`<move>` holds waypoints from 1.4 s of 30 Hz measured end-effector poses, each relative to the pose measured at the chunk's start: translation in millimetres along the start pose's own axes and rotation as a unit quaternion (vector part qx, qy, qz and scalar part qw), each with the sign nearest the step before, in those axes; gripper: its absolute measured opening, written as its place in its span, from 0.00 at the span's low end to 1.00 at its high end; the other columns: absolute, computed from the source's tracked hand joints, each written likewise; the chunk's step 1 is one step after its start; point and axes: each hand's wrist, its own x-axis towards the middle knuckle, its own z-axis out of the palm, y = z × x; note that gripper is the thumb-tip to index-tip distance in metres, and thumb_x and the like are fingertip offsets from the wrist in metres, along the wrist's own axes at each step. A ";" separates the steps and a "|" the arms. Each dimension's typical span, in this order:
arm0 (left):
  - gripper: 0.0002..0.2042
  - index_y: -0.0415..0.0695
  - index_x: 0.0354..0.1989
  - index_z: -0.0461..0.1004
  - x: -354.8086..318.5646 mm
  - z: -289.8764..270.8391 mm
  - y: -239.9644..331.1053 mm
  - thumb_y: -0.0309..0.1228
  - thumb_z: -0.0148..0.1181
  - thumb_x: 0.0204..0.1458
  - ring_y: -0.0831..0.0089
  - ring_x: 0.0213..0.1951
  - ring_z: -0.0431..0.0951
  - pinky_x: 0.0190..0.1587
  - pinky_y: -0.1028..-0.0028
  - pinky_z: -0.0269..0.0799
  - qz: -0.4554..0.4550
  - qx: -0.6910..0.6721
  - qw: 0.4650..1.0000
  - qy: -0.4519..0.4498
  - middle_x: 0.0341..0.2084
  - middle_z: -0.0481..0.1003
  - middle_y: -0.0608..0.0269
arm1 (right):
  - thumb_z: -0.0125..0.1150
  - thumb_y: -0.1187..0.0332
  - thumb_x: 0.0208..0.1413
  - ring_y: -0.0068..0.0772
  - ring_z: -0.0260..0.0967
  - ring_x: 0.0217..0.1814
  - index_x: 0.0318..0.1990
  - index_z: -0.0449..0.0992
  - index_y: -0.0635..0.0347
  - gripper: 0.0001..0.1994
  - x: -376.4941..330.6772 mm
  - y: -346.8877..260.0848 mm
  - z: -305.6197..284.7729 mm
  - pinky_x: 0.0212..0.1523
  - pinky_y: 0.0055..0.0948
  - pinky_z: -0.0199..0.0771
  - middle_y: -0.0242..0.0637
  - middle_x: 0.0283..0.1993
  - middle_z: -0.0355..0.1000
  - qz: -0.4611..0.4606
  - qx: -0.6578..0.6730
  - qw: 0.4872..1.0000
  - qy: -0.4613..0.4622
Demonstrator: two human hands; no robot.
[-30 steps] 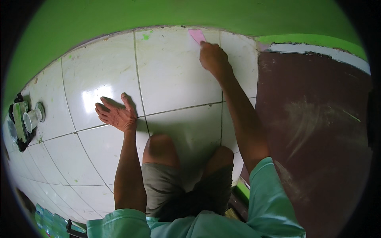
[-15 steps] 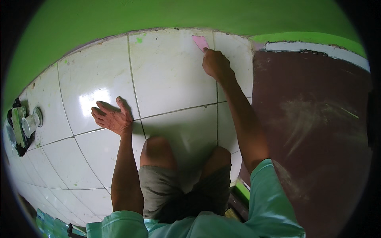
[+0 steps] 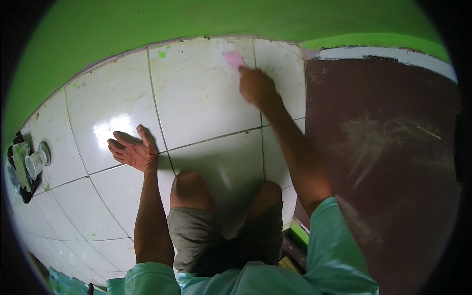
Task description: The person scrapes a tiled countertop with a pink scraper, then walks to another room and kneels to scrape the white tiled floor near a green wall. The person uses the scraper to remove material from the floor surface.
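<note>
My right hand point(image 3: 257, 87) is closed around a pink scraper point(image 3: 233, 59). Its flat blade points up and left over a white floor tile point(image 3: 201, 93), close to the foot of the green wall. The scraper's handle is hidden in my fist. Whether the blade's edge touches the tile I cannot tell. A faint whitish smear lies on the tile just beyond the blade. To the left, my left hand point(image 3: 132, 149) rests flat on the tiles with its fingers spread, holding nothing. Bright green specks point(image 3: 162, 54) of what looks like paint mark the tile near the wall.
A green wall point(image 3: 196, 19) borders the tiles at the far side. At far left lie a clear cup point(image 3: 35, 164), a green-stained block point(image 3: 21, 165) and dark plastic. A brown panel point(image 3: 373, 147) with dusty streaks fills the right side. My bent knees are below.
My right hand has drawn the scraper slightly left and back from the wall. The whole view has shifted a little; my left hand stays flat on the tiles.
</note>
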 end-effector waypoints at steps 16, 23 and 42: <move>0.40 0.38 0.64 0.52 -2.4 -0.4 0.1 0.59 0.47 0.51 0.52 0.66 0.45 0.66 0.55 0.38 0.014 0.010 1.000 0.006 0.62 0.49 0.39 | 0.47 0.70 0.55 0.52 0.74 0.36 0.41 0.69 0.62 0.09 -70.2 18.9 29.6 0.36 0.47 0.75 0.52 0.31 0.73 0.051 -0.002 0.999 -0.006; 0.41 0.37 0.63 0.52 0.4 -0.2 4.7 0.59 0.47 0.50 0.51 0.66 0.45 0.65 0.55 0.39 0.011 0.002 1.000 0.000 0.62 0.49 0.37 | 0.45 0.69 0.56 0.52 0.74 0.36 0.42 0.70 0.60 0.10 3.1 26.7 0.3 0.38 0.46 0.75 0.51 0.33 0.74 0.038 0.010 0.999 0.029; 0.40 0.38 0.64 0.53 0.3 -1.5 -4.6 0.59 0.47 0.51 0.52 0.66 0.45 0.66 0.56 0.39 0.010 0.011 1.000 0.010 0.63 0.49 0.40 | 0.45 0.68 0.57 0.54 0.75 0.38 0.50 0.69 0.59 0.14 -58.5 15.9 29.8 0.39 0.47 0.75 0.53 0.33 0.74 0.050 -0.004 0.998 -0.044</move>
